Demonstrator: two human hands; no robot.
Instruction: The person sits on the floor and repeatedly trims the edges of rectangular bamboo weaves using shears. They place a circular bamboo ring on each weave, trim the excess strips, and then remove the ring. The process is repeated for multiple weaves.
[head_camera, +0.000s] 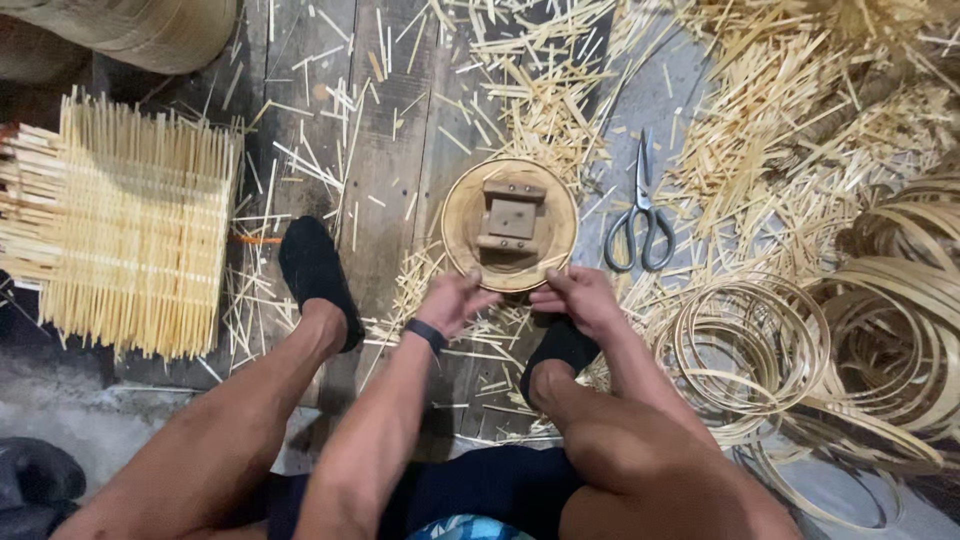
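Round wooden form (510, 225), a disc wrapped by a thin bamboo band with a blocky wooden piece fixed on its face, sits at the centre of the frame on the plank floor (385, 170), just above the person's two hands. Left hand (455, 300) grips the lower left edge of the disc, fingers curled onto its rim; a dark band circles that wrist. Right hand (580, 298) is closed on the lower right edge, thumb and fingers pinched together at the rim, though whether they pinch the band or the disc itself cannot be told. Both hands touch the form and nearly meet below it. A foot in a black sock (318, 275) lies left of the hands, and a second black-socked foot (560, 350) rests just beneath the right hand. Scissors (640, 215) with dark looped handles lie to the right of the form, blades pointing up the frame. Loose bamboo slivers (545, 95) are strewn over the floor above and around it, thickest toward the upper right. Coiled bamboo hoops (745, 350) are heaped at the lower right. A woven bamboo mat (140, 230) with bristling strip ends lies at the left edge, and the rim of a woven basket (150, 30) shows in the upper left corner.
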